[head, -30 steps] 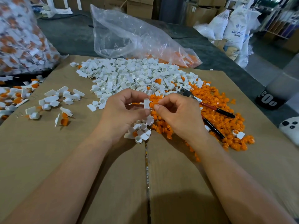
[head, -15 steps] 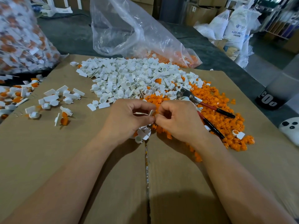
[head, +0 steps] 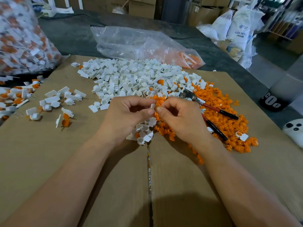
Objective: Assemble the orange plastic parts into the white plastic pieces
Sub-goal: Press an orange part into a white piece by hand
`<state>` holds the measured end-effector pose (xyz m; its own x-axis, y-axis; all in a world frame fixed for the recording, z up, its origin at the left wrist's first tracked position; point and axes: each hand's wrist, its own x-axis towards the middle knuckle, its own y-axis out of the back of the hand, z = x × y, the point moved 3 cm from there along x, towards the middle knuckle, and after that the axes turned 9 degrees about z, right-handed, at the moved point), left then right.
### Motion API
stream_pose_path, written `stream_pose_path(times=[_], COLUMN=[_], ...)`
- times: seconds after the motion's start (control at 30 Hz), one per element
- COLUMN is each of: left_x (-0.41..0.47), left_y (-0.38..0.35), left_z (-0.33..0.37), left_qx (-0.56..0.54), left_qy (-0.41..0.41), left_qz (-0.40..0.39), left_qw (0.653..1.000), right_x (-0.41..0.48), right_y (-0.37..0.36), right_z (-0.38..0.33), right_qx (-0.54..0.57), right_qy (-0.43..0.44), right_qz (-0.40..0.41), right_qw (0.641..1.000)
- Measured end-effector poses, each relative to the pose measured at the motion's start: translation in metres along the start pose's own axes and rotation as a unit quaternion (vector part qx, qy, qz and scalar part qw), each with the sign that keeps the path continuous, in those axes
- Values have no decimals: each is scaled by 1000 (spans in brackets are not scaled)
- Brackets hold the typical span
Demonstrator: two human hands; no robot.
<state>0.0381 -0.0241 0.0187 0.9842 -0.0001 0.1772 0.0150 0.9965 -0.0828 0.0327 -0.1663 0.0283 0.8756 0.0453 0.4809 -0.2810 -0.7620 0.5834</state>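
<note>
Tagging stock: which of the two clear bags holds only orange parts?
The slack bag behind the white pile, orange parts gathered in its right corner. The bulging bag at far left is packed with white-and-orange pieces.

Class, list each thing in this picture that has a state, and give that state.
left hand, pinching the white piece
white piece, held up between both hands
right hand, fingers curled, thumb at the white piece; its hold hidden
pliers, lying on the orange parts, handles spread
clear bag, slumped, few orange parts inside
</note>
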Motion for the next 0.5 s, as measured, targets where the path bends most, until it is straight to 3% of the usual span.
stream_pose_path(times=[0.13,0.5], left_x=[-1,-1], left_y=[-1,2], left_z=[-1,-1], left_qx=[9,-20], left_qy=[0,20], left_qz=[5,25], left_qw=[1000,999], right_x=[-2,-1], right_y=[-2,-3], right_z=[-3,0], right_qx=[-59,39], right_qy=[51,9], right_qz=[12,-27], right_qw=[997,999])
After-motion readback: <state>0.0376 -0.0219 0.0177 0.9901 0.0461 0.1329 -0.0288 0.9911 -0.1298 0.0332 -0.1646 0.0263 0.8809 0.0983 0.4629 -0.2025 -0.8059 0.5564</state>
